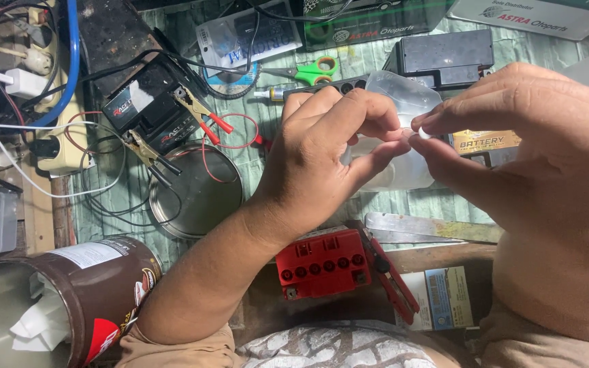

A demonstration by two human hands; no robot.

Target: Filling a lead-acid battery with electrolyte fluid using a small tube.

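Above the green-sheeted workbench [192, 27], both hands meet over the clear plastic bottle [403, 102]. The right hand [547, 170] pinches a small white cap [423, 134] at its fingertips; the left hand [315, 157] closes thumb and finger on the bottle's neck. The cap appears off or only partly seated. Left of the bottle lie a round steel lid [195, 194] and black battery [151, 105] with clips; below it, a red battery top [322, 262]. Nothing blocks the hands.

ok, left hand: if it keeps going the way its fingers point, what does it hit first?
The left hand points right, so it would meet the right hand first, at the small white piece pinched there. Their fingertips look almost touching; depth is unclear.
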